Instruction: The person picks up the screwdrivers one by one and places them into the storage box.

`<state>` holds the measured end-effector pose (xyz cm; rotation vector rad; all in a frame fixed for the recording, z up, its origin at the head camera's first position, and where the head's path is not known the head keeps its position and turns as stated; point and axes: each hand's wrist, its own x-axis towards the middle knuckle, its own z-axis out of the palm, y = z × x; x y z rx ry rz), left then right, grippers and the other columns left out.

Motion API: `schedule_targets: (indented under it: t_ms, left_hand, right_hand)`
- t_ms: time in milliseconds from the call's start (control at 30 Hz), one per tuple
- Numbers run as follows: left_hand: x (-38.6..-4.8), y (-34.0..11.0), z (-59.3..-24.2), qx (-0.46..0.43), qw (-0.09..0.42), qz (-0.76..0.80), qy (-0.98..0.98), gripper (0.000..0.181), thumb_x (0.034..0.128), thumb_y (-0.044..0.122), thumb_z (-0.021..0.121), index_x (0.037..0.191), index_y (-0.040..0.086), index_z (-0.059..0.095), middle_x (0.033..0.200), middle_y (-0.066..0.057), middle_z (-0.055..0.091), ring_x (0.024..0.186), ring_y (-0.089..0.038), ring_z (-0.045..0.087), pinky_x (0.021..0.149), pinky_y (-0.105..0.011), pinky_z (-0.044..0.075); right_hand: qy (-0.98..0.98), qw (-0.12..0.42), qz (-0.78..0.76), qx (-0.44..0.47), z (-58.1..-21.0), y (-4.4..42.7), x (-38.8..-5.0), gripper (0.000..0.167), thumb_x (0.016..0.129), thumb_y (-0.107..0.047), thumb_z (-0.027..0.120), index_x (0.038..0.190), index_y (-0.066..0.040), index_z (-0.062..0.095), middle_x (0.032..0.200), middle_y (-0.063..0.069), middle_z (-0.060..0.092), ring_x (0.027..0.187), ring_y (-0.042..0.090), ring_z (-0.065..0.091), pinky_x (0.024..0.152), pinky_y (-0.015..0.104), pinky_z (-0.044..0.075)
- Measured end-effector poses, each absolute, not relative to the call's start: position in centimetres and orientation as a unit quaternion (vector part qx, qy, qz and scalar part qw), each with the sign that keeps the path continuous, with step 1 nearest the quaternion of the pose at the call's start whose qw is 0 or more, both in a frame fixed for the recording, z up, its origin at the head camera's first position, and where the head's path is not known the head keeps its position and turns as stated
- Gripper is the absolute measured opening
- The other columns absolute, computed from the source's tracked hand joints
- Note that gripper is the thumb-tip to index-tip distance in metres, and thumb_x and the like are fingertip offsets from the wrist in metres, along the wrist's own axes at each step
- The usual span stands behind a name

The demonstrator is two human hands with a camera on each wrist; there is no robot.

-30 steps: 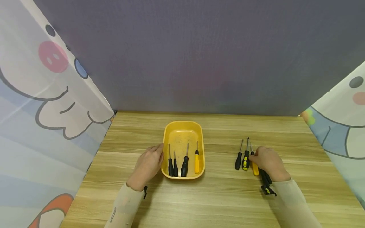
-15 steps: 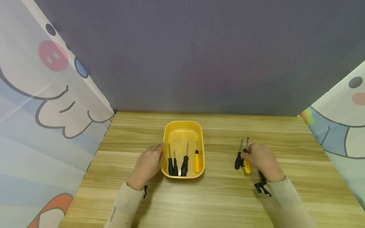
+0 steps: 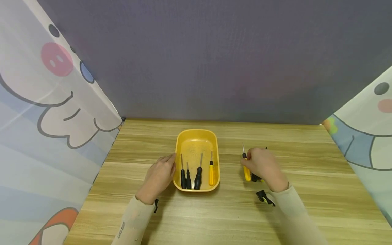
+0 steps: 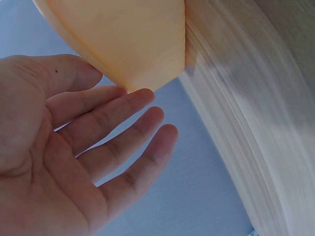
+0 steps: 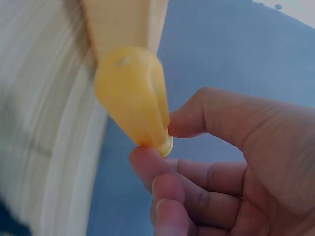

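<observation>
Screwdriver point(image 3: 247, 173), yellow-handled, is pinched between the thumb and fingers of the person's right hand point(image 3: 264, 166), and my right wrist feed shows the butt of its handle toward the lens. From the head camera I see it over the wooden table point(image 3: 232, 211), to the right of the yellow tray point(image 3: 197, 146) and apart from it, shaft pointing toward the grey backdrop point(image 3: 214, 61). Dark handles point(image 3: 255, 177) with yellow marks peek out beside that hand, mostly hidden from me, so I cannot count them. The left hand point(image 3: 159, 175) rests at the tray's left side, its fingers loosely extended. Inside the tray I count three black screwdrivers point(image 3: 198, 178) and, nearest the right wall, a second yellow screwdriver point(image 3: 211, 175), all with handles toward the person.
</observation>
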<state>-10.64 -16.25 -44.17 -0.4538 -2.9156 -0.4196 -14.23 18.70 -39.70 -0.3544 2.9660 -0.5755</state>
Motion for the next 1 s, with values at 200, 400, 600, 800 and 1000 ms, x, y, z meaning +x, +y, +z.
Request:
schedule_targets:
  t_ms: [200,400,600,800,1000]
  left_hand:
    - [-10.6,-16.3,-44.2,-0.151,0.080,-0.145,-0.975,0.042,0.0981,0.010,0.062,0.136,-0.006,0.057,0.130,-0.020,0.063,0.114,-0.040,0.062,0.093,-0.050,0.054]
    - [-10.7,-16.4,-44.2,-0.150,0.080,-0.145,-0.975,0.042,0.0979,0.010,0.062,0.136,-0.006,0.057,0.130,-0.020,0.063,0.114,-0.039,0.062,0.092,-0.050,0.055]
    - [-10.7,-16.3,-44.3,-0.149,0.079,-0.145,-0.975,0.042,0.0981,0.010,0.062,0.136,-0.006,0.058,0.130,-0.019,0.063,0.114,-0.038,0.062,0.092,-0.049,0.055]
    - [-10.7,-16.4,-44.3,-0.151,0.082,-0.146,-0.974,0.042,0.0978,0.010,0.063,0.136,-0.006,0.058,0.129,-0.020,0.064,0.114,-0.038,0.062,0.093,-0.049,0.054]
    - [-10.7,-16.4,-44.4,-0.153,0.083,-0.150,-0.973,0.042,0.0980,0.010,0.062,0.136,-0.006,0.058,0.130,-0.020,0.063,0.115,-0.038,0.062,0.094,-0.049,0.054]
  right_hand:
    - [0.972,0.049,-0.198,-0.115,-39.0,15.4,-14.7,0.046,0.090,-0.028,0.067,0.058,-0.018,0.035,0.052,-0.007,0.020,0.046,0.008,0.018,0.044,0.023,0.018]
    - [0.970,0.062,-0.193,-0.135,-38.8,12.2,-15.0,0.047,0.089,-0.030,0.069,0.057,-0.018,0.036,0.050,-0.008,0.025,0.045,0.007,0.024,0.044,0.021,0.021]
    - [0.960,0.082,-0.231,-0.134,-39.3,9.8,-15.3,0.047,0.088,-0.026,0.071,0.054,-0.017,0.039,0.048,-0.009,0.027,0.042,0.006,0.027,0.041,0.020,0.021]
    - [0.956,0.092,-0.243,-0.134,-40.5,8.1,-15.6,0.043,0.084,-0.021,0.070,0.052,-0.016,0.042,0.047,-0.008,0.030,0.040,0.007,0.032,0.038,0.020,0.026]
    - [0.959,0.090,-0.224,-0.149,-41.5,6.7,-15.2,0.041,0.084,-0.022,0.073,0.053,-0.014,0.047,0.046,-0.006,0.039,0.036,0.008,0.041,0.036,0.022,0.035]
